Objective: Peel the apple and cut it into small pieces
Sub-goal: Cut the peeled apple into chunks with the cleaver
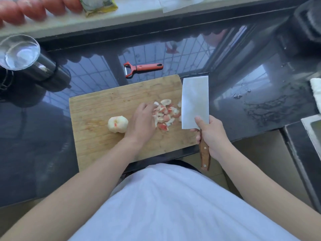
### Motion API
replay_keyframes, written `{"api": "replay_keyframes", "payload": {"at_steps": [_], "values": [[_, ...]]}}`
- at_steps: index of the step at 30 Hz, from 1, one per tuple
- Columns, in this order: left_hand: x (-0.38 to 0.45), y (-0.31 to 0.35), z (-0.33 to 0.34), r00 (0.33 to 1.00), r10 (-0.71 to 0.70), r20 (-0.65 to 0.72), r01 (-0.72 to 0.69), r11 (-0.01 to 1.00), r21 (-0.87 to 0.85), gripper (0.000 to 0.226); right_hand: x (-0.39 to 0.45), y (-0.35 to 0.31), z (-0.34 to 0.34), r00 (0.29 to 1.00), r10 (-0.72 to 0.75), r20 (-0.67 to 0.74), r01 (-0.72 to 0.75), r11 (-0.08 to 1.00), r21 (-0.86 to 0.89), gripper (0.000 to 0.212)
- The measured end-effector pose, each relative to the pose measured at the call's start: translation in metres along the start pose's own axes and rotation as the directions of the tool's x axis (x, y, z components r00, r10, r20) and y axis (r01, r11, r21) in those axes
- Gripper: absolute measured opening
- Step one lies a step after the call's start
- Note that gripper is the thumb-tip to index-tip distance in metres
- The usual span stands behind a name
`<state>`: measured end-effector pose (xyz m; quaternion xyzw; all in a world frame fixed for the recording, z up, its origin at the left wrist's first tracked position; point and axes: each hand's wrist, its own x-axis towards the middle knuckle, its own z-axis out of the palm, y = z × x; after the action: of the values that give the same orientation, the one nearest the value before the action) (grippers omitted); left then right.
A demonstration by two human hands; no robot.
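Observation:
A peeled apple (117,124), pale with a few red flecks, sits on the wooden cutting board (97,108). A heap of red and white peel scraps (165,115) lies to its right. My left hand (141,121) lies between apple and heap, fingertips touching the scraps. My right hand (211,136) grips the wooden handle of a cleaver (194,101), whose wide blade is held flat above the board's right edge.
A red peeler (142,68) lies on the dark glossy counter (43,136) behind the board. A black appliance with a glass lid (19,53) stands at the left. Tomatoes (34,7) line the sill. Wet patches (271,108) and a sink edge (312,129) are at the right.

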<state>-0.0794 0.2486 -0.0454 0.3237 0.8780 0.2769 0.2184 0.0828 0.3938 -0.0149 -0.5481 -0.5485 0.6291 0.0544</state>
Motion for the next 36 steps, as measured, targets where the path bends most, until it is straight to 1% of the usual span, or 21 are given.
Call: {"api": "replay_keyframes", "payload": {"at_steps": [2,3,4,5,6,7,8,11,13,15,16,17,18,19,20,21,23,25,26,31,36], "values": [[-0.028,-0.012,-0.011,0.964,-0.181,-0.196,0.176,0.983,-0.043,0.044,0.003,-0.003,0.006,1.000,-0.013,0.011,0.014,0.997,-0.071,0.015],[-0.041,-0.020,-0.016,0.899,-0.353,-0.259,0.332,0.935,-0.121,0.049,0.004,-0.004,0.009,0.999,-0.027,0.021,0.029,0.994,-0.105,0.015],[-0.048,-0.027,-0.018,0.795,-0.553,-0.251,0.499,0.830,-0.249,0.058,0.004,-0.004,0.014,0.999,-0.040,0.033,0.044,0.990,-0.133,0.015],[-0.051,-0.031,-0.018,0.673,-0.719,-0.171,0.622,0.676,-0.396,0.066,0.003,-0.004,0.019,0.998,-0.049,0.045,0.055,0.987,-0.152,0.015],[-0.049,-0.034,-0.017,0.584,-0.808,-0.080,0.681,0.542,-0.493,0.071,0.001,-0.004,0.024,0.997,-0.052,0.059,0.061,0.985,-0.159,0.014],[-0.043,-0.035,-0.015,0.549,-0.835,-0.031,0.695,0.477,-0.537,0.075,0.000,-0.003,0.030,0.996,-0.054,0.075,0.066,0.985,-0.162,0.014],[-0.035,-0.037,-0.011,0.549,-0.836,-0.032,0.679,0.467,-0.567,0.077,-0.002,-0.003,0.036,0.994,-0.056,0.089,0.071,0.983,-0.170,0.014],[-0.008,-0.040,-0.007,0.593,-0.798,-0.108,0.602,0.529,-0.599,0.074,-0.006,-0.005,0.049,0.991,-0.075,0.108,0.098,0.970,-0.223,0.017],[0.003,-0.047,-0.012,0.680,-0.727,-0.093,0.593,0.621,-0.513,0.069,-0.007,-0.009,0.054,0.988,-0.097,0.118,0.123,0.962,-0.243,0.018],[0.007,-0.060,-0.025,0.812,-0.583,-0.008,0.543,0.761,-0.356,0.070,-0.009,-0.013,0.058,0.986,-0.112,0.123,0.140,0.959,-0.246,0.018],[0.006,-0.067,-0.036,0.870,-0.487,0.077,0.488,0.825,-0.287,0.071,-0.010,-0.015,0.060,0.986,-0.117,0.121,0.144,0.959,-0.245,0.018],[0.005,-0.076,-0.047,0.897,-0.394,0.198,0.435,0.866,-0.246,0.072,-0.011,-0.016,0.063,0.985,-0.122,0.121,0.148,0.959,-0.242,0.018],[0.003,-0.084,-0.058,0.890,-0.315,0.330,0.396,0.893,-0.216,0.073,-0.012,-0.017,0.065,0.984,-0.130,0.123,0.156,0.958,-0.240,0.018],[-0.001,-0.090,-0.066,0.856,-0.261,0.446,0.371,0.911,-0.178,0.073,-0.013,-0.017,0.068,0.982,-0.141,0.128,0.169,0.955,-0.242,0.018],[-0.006,-0.091,-0.069,0.820,-0.228,0.525,0.340,0.932,-0.127,0.072,-0.014,-0.016,0.071,0.979,-0.152,0.138,0.183,0.951,-0.250,0.018],[-0.013,-0.091,-0.066,0.810,-0.214,0.546,0.300,0.951,-0.073,0.070,-0.015,-0.016,0.075,0.976,-0.160,0.150,0.194,0.947,-0.256,0.019],[-0.027,-0.091,-0.049,0.882,-0.226,0.413,0.271,0.961,-0.053,0.062,-0.017,-0.013,0.085,0.973,-0.156,0.171,0.198,0.944,-0.263,0.020],[-0.038,-0.093,-0.037,0.940,-0.242,0.241,0.280,0.950,-0.139,0.056,-0.019,-0.009,0.097,0.976,-0.127,0.177,0.171,0.949,-0.265,0.020],[-0.041,-0.095,-0.034,0.955,-0.223,0.197,0.258,0.950,-0.176,0.056,-0.019,-0.006,0.102,0.978,-0.111,0.178,0.155,0.955,-0.255,0.019],[-0.052,-0.119,-0.032,0.966,-0.089,0.245,0.148,0.960,-0.237,0.078,-0.017,-0.001,0.117,0.977,-0.074,0.202,0.118,0.970,-0.214,0.015],[-0.043,-0.122,-0.030,0.978,-0.143,0.149,0.174,0.960,-0.219,0.067,-0.017,-0.004,0.127,0.974,-0.083,0.211,0.121,0.977,-0.175,0.019]]}}
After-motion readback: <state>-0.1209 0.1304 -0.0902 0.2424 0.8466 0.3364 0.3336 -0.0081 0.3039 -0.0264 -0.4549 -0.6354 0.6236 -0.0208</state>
